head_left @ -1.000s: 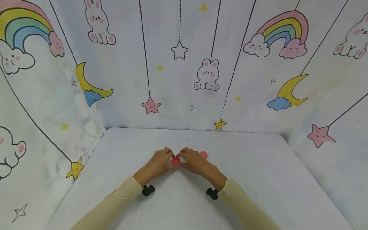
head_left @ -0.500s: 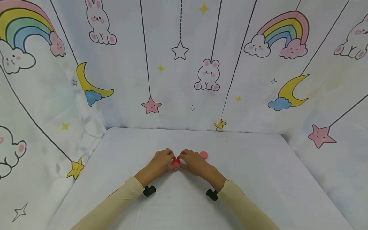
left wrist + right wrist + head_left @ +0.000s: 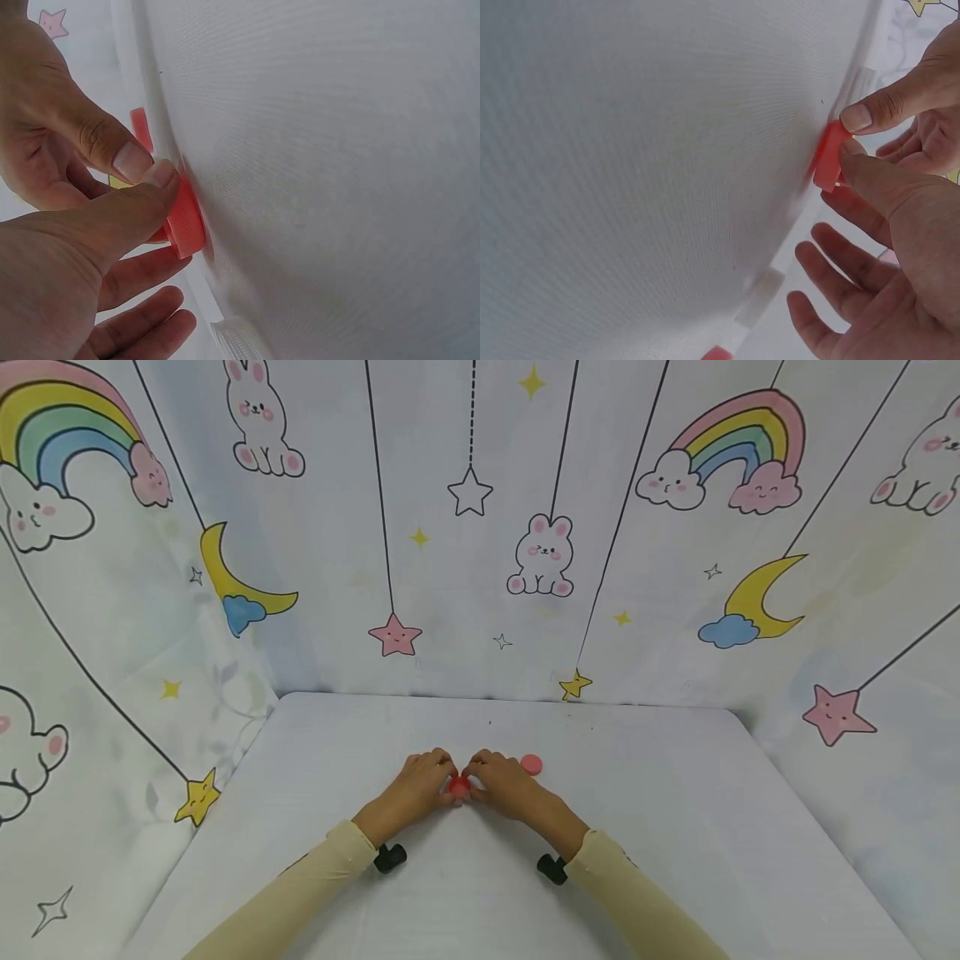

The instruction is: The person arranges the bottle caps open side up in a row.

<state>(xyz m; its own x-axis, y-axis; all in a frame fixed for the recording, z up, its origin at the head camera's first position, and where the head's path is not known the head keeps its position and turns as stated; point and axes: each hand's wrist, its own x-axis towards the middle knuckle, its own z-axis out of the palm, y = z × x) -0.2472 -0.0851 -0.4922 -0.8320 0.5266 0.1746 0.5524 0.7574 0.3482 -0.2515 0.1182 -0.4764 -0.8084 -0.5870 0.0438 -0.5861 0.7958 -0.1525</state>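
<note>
Beige fabric sleeves (image 3: 296,893) are reaching in from seven and five o'clock. Between the left hand (image 3: 416,786) at nine and the right hand (image 3: 506,783) at three, I am seeing a round, ridged red plastic cap (image 3: 460,788); both are pinching it narrowly, other fingers spreading loose. It is sitting slightly nearer than a second ago, which I am reading as small adjustment. Beyond, past two o'clock, a flat coral-red disc (image 3: 531,765) is lying unmoved on the white table (image 3: 675,793).

Shows a white tabletop (image 3: 675,818) before pale walls (image 3: 450,568) printed with rainbows (image 3: 738,420), rabbits (image 3: 543,560), moons (image 3: 219,568) and stars (image 3: 836,714) on thin dark lines (image 3: 381,497), under soft, even light.
</note>
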